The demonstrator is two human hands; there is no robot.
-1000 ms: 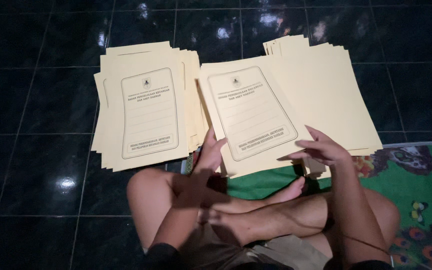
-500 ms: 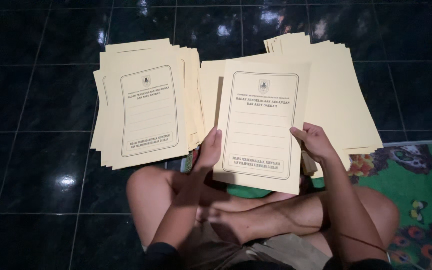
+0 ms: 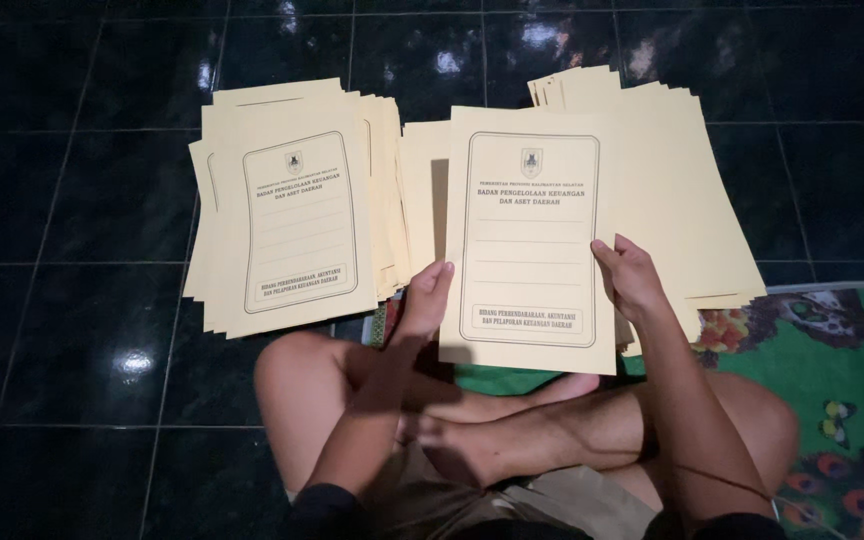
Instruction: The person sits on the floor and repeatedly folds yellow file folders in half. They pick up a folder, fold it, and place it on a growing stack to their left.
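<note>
cream folder (image 3: 530,240) | black glossy floor tiles (image 3: 72,300) | green patterned mat (image 3: 832,370)

- One cream printed folder cover (image 3: 529,240) held up by two hands, left hand (image 3: 424,300) and right hand (image 3: 632,280)
- Two cover stacks: left stack (image 3: 292,200), right stack (image 3: 682,190)
- One green patterned mat (image 3: 832,370), near right

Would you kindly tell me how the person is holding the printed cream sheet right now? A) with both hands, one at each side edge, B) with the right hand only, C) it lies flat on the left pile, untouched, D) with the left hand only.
A: the left hand grips the sheet at its left edge and the right hand at its right edge, ahead of the crossed legs.
</note>
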